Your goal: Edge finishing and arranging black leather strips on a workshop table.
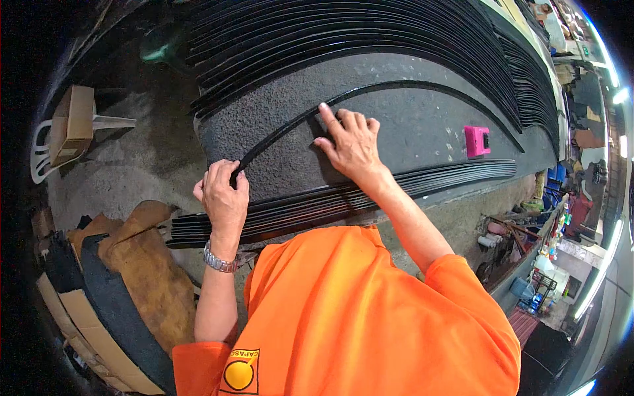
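One long, narrow black strip (409, 84), perhaps leather, lies in an arc on the dark, rough-topped table (396, 125). My left hand (223, 195) pinches its near left end between thumb and fingers. Farther along, my right hand (350, 142) is spread out, its index fingertip on or just beside the strip and the thumb apart. Nearer to me, a row of similar black strips (422, 183) runs along the table's front edge, partly under my right forearm. Many more black strips (356, 30) lie side by side across the far part of the table.
A small pink box-shaped object with a black part (475, 141) sits on the table at right. To the left stand a white plastic chair (41, 152) and a cardboard box (74, 122). Brown and black sheets of material (148, 264) are piled at lower left.
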Tool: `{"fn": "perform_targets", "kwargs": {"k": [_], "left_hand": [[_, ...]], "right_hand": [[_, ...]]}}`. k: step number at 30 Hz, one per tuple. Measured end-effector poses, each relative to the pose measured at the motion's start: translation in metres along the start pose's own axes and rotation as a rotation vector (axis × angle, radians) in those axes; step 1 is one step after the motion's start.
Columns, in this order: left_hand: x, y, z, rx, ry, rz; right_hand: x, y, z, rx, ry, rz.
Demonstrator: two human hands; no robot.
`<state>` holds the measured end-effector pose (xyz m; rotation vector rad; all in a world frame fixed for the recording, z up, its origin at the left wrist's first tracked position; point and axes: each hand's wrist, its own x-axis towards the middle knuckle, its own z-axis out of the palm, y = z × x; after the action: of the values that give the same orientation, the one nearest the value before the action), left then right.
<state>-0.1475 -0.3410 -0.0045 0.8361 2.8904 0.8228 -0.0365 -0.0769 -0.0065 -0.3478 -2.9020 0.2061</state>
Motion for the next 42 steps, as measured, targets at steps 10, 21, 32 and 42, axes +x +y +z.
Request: {"fn": "perform_targets", "kwargs": {"k": [10,21,32,42], "left_hand": [[0.001,0.001,0.001,-0.003,0.003,0.023],[0.0,0.001,0.001,0.02,-0.02,0.013],[0.014,0.007,-0.007,0.04,-0.116,-0.054],[0.044,0.001,-0.001,0.117,-0.009,-0.062]], "right_hand": [[-0.001,0.03,0.002,-0.07,0.036,0.038],[-0.008,0.106,-0.002,-0.214,0.104,0.305],[-0.01,0.098,0.003,-0.107,0.11,0.332],[0.003,0.101,0.005,-0.016,0.188,0.324]]}}
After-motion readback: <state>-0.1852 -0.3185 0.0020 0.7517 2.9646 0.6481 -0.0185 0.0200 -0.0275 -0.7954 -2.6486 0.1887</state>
